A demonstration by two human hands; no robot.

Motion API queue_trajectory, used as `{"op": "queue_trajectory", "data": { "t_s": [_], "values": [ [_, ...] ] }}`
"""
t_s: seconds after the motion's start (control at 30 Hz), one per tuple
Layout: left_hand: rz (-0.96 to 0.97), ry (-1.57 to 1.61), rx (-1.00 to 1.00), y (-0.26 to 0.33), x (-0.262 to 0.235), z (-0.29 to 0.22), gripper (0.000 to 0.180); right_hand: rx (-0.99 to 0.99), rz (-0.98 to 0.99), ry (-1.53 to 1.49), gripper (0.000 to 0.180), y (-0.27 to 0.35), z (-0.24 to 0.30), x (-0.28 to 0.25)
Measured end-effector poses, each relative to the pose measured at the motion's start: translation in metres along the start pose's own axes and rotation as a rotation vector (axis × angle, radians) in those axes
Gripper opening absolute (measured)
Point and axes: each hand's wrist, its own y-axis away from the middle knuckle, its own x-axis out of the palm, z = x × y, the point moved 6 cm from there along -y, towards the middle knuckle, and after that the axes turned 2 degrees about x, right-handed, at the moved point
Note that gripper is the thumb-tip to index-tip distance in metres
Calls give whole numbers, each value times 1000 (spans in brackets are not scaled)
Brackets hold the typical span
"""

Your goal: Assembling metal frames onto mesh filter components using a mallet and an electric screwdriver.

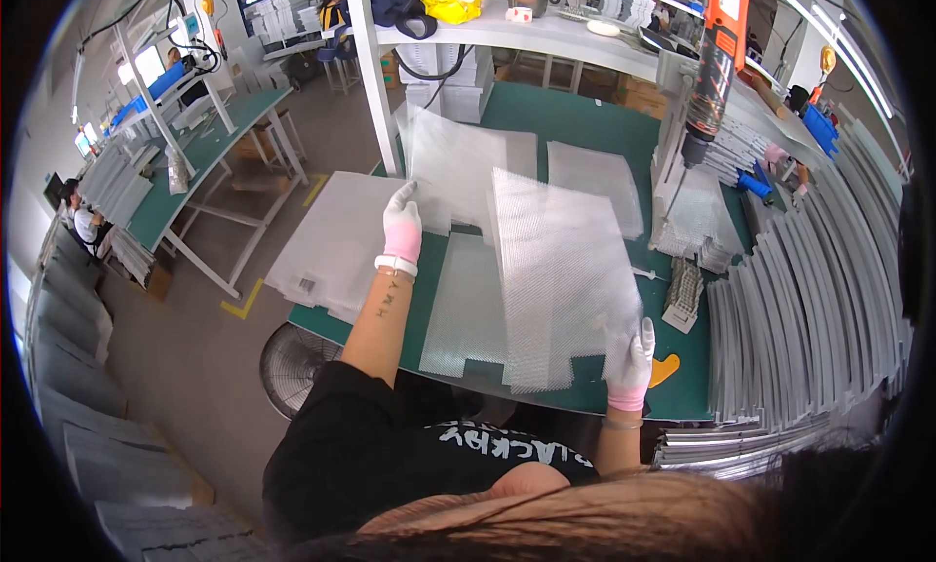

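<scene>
Both my hands wear white gloves with pink cuffs. My left hand (402, 223) is closed at the left edge of a thin, see-through whitish sheet (453, 162), tilted up over the bench. In my right hand (631, 355) is the lower right corner of a silvery mesh sheet (561, 279), which slants up off the green bench (531, 394). Its thumb is on top and the other fingers are partly hidden. Under and left of it lies another mesh sheet (458, 309) with a notched lower edge. A yellow curved piece (664, 370) rests by my right hand.
An orange and black power screwdriver (717, 70) hangs at upper right. Below it stands a small box of metal parts (683, 296). Long metal strips (809, 299) crowd the right side. White sheets (327, 240) overhang the bench's left. A fan (292, 370) stands below.
</scene>
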Motion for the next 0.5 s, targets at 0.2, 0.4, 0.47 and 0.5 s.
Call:
{"op": "queue_trajectory", "data": {
  "t_s": [0.2, 0.4, 0.47, 0.5],
  "values": [
    [-14, -272, 194, -10, -5, -21, 40, 43, -129, 42, 35, 10, -1, -21],
    [146, 39, 286, -18, 4, -69, 35, 0, -22, 33, 32, 15, 7, -27],
    [213, 120, 305, -28, 5, -85, 35, -25, -124, 47, 31, 17, 13, -40],
    [285, 201, 321, -33, 9, -91, 34, -30, -124, 47, 31, 18, 16, -41]
  ]
}}
